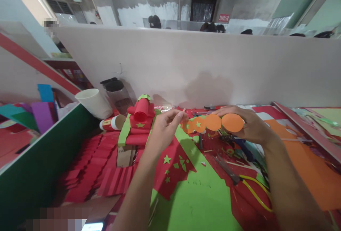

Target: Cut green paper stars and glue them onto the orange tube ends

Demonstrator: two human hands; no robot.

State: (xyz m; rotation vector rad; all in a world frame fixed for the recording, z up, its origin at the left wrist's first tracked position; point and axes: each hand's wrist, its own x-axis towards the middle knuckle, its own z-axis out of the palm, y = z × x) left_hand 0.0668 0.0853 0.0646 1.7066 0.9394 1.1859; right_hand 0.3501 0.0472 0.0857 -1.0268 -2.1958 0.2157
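A row of overlapping orange paper circles [213, 122] hangs in the air over the worktable, with green stars on the circles at its left. My right hand [249, 122] is closed around the right end, its fingers partly behind the paper. My left hand [167, 126] is pinched close by the left end; what lies between thumb and finger is too small to make out. Below are a large green paper sheet [199, 202] and a red paper piece with green stars [167, 159]. To the left stands a red and green paper model [138, 126].
Yellow-handled scissors [252, 184] lie open at the right, near orange sheets [306, 163]. Folded red paper strips [90, 163] cover the left side. A white cup [94, 103] and a dark-lidded bottle [117, 94] stand behind them. A white partition [170, 67] closes the back.
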